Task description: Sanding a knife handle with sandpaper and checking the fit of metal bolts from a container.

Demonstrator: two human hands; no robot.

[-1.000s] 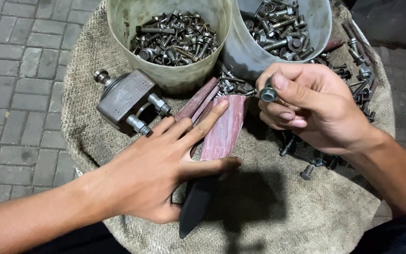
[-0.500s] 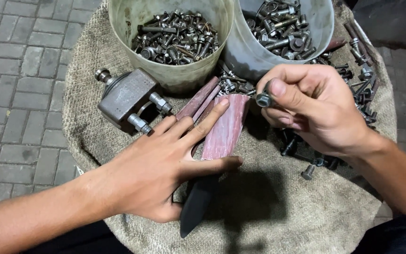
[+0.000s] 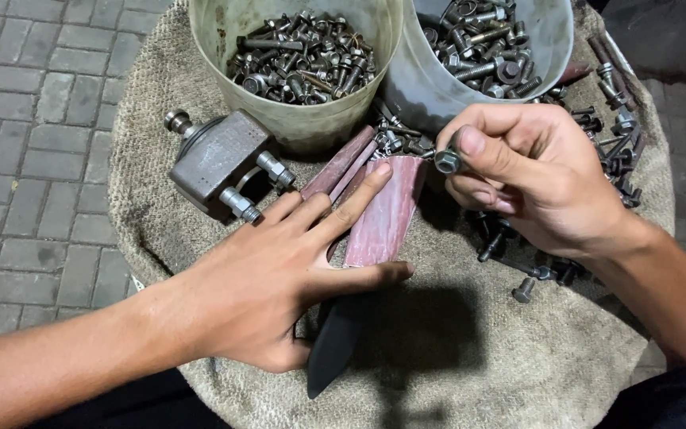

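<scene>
My left hand lies flat, fingers spread, pressing down a folded reddish-brown sheet of sandpaper on the burlap-covered surface. My right hand pinches a small grey bolt with a nut between thumb and forefinger, just above the far end of the sheet. A dark flat strip sticks out from under my left hand toward me.
A pale green bucket and a grey bucket, both full of bolts and nuts, stand at the back. A rusty metal block with bolts sits at the left. Loose bolts lie at the right. Paving stones surround the surface.
My right hand has shifted slightly left and turned the bolt in its fingers. My left hand has stayed pressed on the sheet.
</scene>
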